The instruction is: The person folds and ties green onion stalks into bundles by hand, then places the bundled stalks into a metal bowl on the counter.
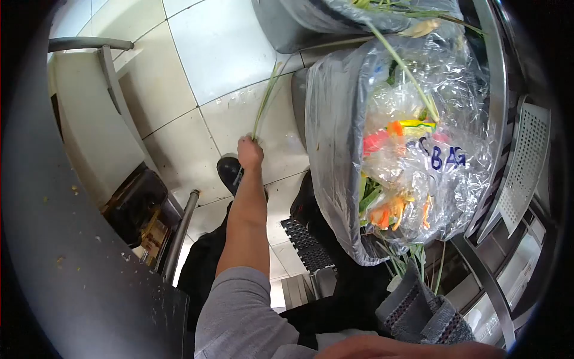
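Observation:
My left hand (250, 153) reaches low toward the tiled floor, its fingers closed around the lower end of a long, thin green stalk (266, 102). The stalk's far end points away from me, over the tiles. Just below the hand is a black shoe (229, 173). Along the bottom edge shows part of my right forearm (412, 348), stretched to the right; its hand is out of view. A grey towel (427, 311) hangs beside that forearm.
A bin with a clear liner (332, 149) on the right holds plastic bags and vegetable scraps. Another lined bin (287, 27) stands behind it. A metal rack (493, 119) borders the right side. A dark surface with crumbs (89, 257) and a metal leg (181, 236) are on the left.

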Demonstrator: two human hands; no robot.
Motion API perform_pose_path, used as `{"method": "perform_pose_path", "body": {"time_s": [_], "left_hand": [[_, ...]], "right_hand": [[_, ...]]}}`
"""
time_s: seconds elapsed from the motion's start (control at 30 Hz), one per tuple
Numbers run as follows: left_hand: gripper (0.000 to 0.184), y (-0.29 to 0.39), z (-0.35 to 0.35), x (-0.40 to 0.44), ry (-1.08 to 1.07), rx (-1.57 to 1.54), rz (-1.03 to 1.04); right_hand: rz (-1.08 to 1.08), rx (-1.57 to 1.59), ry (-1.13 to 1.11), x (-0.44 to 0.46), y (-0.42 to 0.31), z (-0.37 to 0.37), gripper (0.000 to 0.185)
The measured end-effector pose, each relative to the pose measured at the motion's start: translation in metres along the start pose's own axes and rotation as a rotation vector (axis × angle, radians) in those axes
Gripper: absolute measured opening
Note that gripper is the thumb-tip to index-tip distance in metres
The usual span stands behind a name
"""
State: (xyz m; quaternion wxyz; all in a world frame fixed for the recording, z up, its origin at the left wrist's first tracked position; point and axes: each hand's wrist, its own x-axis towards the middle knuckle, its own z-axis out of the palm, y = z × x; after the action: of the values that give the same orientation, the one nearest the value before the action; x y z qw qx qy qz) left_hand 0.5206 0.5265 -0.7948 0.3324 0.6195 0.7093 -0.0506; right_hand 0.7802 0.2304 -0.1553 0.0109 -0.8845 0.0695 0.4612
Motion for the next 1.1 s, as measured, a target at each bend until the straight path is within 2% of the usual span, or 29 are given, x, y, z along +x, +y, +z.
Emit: {"method": "perform_pose_path", "body": {"time_s": [0.03,0.1,0.17,0.2,0.23,0.27,0.3,0.33,0.4,0.47,0.53,0.6,0.7,0.8,0.9,0.97,1.0,1.03,1.07,1.1], "left_hand": [[0.022,-0.010,-0.005,0.001,-0.012,-0.032,-0.051],[0.019,-0.028,-0.029,-0.009,0.023,-0.034,0.011],[0.014,-0.024,-0.070,-0.037,0.065,-0.864,-0.183],[0.011,-0.001,-0.114,-0.055,0.027,-0.960,-0.255],[0.011,-0.006,-0.131,-0.062,0.144,-0.804,-0.184],[0.017,0.004,-0.162,-0.074,0.231,-0.790,-0.122],[0.023,0.045,-0.218,-0.094,0.329,-0.717,-0.053],[0.026,0.101,-0.282,-0.121,0.320,-0.890,-0.117],[0.030,0.168,-0.367,-0.145,0.387,-1.004,-0.030],[0.037,0.235,-0.448,-0.166,0.497,-1.276,0.138],[0.039,0.310,-0.517,-0.175,0.558,-1.387,0.379],[0.037,0.402,-0.593,-0.192,0.524,-1.385,0.516],[0.036,0.514,-0.693,-0.208,0.486,-1.444,0.882],[0.036,0.590,-0.777,-0.247,0.503,-1.558,1.153],[0.036,0.616,-0.805,-0.251,0.478,-1.669,1.130],[0.034,0.618,-0.775,-0.218,0.396,-1.775,1.081],[0.036,0.616,-0.742,-0.193,0.385,-1.745,1.020],[0.035,0.618,-0.704,-0.172,0.375,-1.760,0.720],[0.049,0.615,-0.652,-0.144,0.249,-1.859,0.557],[0.048,0.598,-0.566,-0.077,0.183,-1.776,0.489]], "right_hand": [[-0.006,0.004,-0.006,-0.001,0.003,-0.001,0.029],[-0.034,0.022,-0.021,-0.003,0.008,-0.004,0.029],[-0.068,0.049,-0.033,-0.007,0.013,-0.009,0.029],[-0.089,0.063,-0.036,-0.009,0.014,-0.013,0.029],[-0.112,0.077,-0.037,-0.011,0.014,-0.017,0.029],[-0.131,0.092,-0.040,-0.016,0.016,-0.022,0.029],[-0.152,0.105,-0.041,-0.020,0.016,-0.028,0.029],[-0.174,0.116,-0.039,-0.026,0.016,-0.034,0.028],[-0.222,0.137,-0.034,-0.037,0.018,-0.052,0.028],[-0.253,0.166,-0.032,-0.054,0.021,-0.068,0.028],[-0.286,0.190,-0.026,-0.067,0.026,-0.089,0.028],[-0.306,0.210,-0.020,-0.080,0.031,-0.108,0.028],[-0.340,0.232,-0.006,-0.094,0.037,-0.135,0.028],[-0.367,0.248,0.002,-0.111,0.040,-0.159,0.028],[-0.390,0.258,0.014,-0.128,0.039,-0.181,0.028],[-0.395,0.266,0.025,-0.142,0.032,-0.192,0.028],[-0.395,0.267,0.032,-0.149,0.028,-0.195,0.028],[-0.388,0.269,0.038,-0.157,0.022,-0.198,0.028],[-0.385,0.269,0.048,-0.164,0.013,-0.199,0.028],[-0.377,0.270,0.061,-0.171,0.005,-0.200,0.028]]}}
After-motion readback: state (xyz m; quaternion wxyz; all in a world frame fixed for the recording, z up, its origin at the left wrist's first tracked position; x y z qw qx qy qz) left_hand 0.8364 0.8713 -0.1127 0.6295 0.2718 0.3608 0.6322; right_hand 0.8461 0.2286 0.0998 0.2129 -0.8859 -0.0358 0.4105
